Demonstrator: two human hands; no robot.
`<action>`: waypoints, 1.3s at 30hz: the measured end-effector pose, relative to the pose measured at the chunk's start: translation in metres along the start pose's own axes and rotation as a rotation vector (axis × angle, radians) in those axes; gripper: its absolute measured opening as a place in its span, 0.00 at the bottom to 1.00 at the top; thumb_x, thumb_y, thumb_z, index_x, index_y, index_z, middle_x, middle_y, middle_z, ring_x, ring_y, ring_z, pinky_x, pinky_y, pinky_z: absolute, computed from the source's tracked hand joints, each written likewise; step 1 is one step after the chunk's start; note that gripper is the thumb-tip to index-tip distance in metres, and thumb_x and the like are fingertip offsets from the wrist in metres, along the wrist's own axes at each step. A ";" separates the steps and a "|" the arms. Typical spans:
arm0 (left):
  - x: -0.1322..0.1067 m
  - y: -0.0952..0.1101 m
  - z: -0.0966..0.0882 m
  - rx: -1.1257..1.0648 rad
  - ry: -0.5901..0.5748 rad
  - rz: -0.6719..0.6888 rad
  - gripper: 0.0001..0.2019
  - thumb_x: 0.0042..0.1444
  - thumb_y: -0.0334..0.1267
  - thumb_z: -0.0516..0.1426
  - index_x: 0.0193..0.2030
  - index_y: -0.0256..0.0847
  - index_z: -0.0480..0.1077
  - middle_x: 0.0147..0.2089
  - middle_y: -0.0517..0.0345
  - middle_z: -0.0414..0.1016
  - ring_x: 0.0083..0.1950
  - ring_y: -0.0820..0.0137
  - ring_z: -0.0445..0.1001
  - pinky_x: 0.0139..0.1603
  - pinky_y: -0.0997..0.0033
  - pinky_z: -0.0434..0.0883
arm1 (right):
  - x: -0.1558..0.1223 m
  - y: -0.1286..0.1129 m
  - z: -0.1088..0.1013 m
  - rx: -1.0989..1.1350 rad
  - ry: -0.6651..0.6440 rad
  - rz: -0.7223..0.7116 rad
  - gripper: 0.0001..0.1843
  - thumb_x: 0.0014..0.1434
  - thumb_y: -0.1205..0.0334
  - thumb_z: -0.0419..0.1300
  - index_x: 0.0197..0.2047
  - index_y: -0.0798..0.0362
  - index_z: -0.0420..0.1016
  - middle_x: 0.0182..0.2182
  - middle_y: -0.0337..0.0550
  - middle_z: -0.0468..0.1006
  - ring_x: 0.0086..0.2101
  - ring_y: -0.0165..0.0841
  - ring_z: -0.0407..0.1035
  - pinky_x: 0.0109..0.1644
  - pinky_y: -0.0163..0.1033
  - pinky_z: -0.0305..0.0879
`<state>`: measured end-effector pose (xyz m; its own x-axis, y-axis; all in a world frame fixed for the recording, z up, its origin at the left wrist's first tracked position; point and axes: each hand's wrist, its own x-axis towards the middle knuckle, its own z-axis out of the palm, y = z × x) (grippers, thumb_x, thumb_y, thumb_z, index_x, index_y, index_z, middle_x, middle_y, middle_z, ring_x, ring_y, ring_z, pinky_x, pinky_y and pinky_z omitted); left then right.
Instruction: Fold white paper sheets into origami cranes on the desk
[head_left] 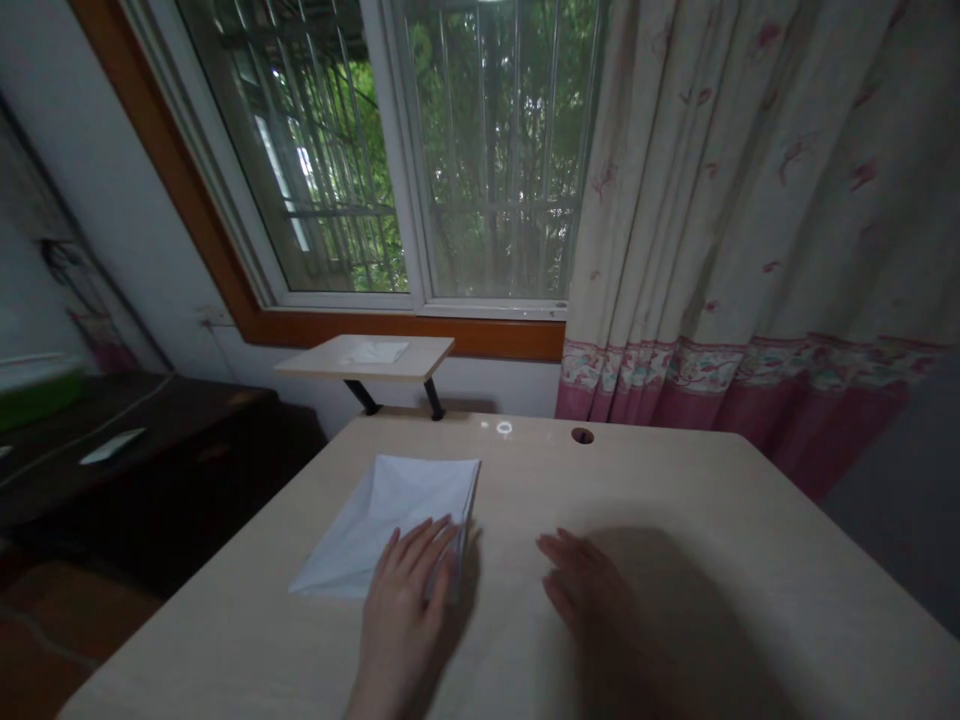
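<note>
A: Please tell me, where is the paper now?

B: The folded white paper [382,525] lies on the left part of the pale desk [667,480], nearer to the near edge than to the far edge, and it sits a little slanted to the desk edges

A: And the hands, how do they stand?

B: The left hand [405,610] lies on the right side of the paper, with its fingers [424,545] stretched and close together near the thick right edge. It looks like pressing, not a pinch. The thumb is not clear for me, so I cannot tell if any paper is clamped there. The right hand [589,600] is open, fingers a little apart, just beside the paper and not touching it. I cannot tell if its palm touches the desk, because it is dark in its own shadow

A: In your opinion, how is good pressing done here?

B: I think flat fingers are best, with the weight even along the edge, so the layers do not slide on the smooth desk. The free hand is well placed to steady a corner of the paper
</note>
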<state>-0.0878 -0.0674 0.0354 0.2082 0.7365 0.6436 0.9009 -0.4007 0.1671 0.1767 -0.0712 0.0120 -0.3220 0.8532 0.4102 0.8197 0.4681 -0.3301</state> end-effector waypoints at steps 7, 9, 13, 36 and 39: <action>0.022 -0.065 0.000 0.061 0.020 -0.273 0.17 0.61 0.38 0.48 0.53 0.40 0.71 0.55 0.51 0.74 0.55 0.58 0.72 0.56 0.56 0.69 | 0.066 -0.043 0.032 0.300 -0.095 0.021 0.21 0.60 0.66 0.54 0.56 0.49 0.73 0.54 0.42 0.75 0.56 0.35 0.65 0.62 0.43 0.59; 0.025 -0.083 0.000 0.102 0.005 -0.324 0.18 0.60 0.37 0.48 0.53 0.40 0.71 0.54 0.50 0.75 0.55 0.58 0.71 0.56 0.58 0.69 | 0.077 -0.056 0.044 0.280 -0.071 0.038 0.20 0.61 0.65 0.55 0.56 0.48 0.73 0.55 0.41 0.74 0.57 0.36 0.62 0.62 0.44 0.58; 0.024 -0.110 0.003 0.220 -0.045 -0.370 0.18 0.60 0.37 0.49 0.54 0.37 0.69 0.56 0.48 0.73 0.57 0.56 0.69 0.56 0.59 0.68 | 0.084 -0.074 0.067 0.174 -0.032 0.069 0.23 0.61 0.56 0.58 0.59 0.48 0.68 0.57 0.46 0.70 0.56 0.42 0.61 0.61 0.49 0.56; -0.001 -0.127 0.011 0.273 -0.059 -0.416 0.18 0.61 0.37 0.49 0.56 0.38 0.67 0.52 0.47 0.75 0.50 0.55 0.72 0.50 0.58 0.69 | 0.075 -0.087 0.079 -0.002 -0.113 0.098 0.23 0.65 0.59 0.50 0.61 0.56 0.68 0.63 0.52 0.63 0.58 0.46 0.58 0.63 0.55 0.50; -0.004 -0.134 0.016 0.197 0.015 -0.363 0.18 0.61 0.36 0.47 0.54 0.37 0.69 0.47 0.46 0.76 0.45 0.57 0.73 0.46 0.60 0.70 | 0.073 -0.084 0.084 0.022 -0.091 0.107 0.23 0.64 0.59 0.51 0.60 0.54 0.68 0.63 0.51 0.63 0.59 0.46 0.58 0.63 0.54 0.50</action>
<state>-0.2032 -0.0082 -0.0016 -0.1407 0.8023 0.5802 0.9707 -0.0035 0.2401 0.0443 -0.0287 -0.0016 -0.2758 0.9153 0.2936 0.8414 0.3775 -0.3867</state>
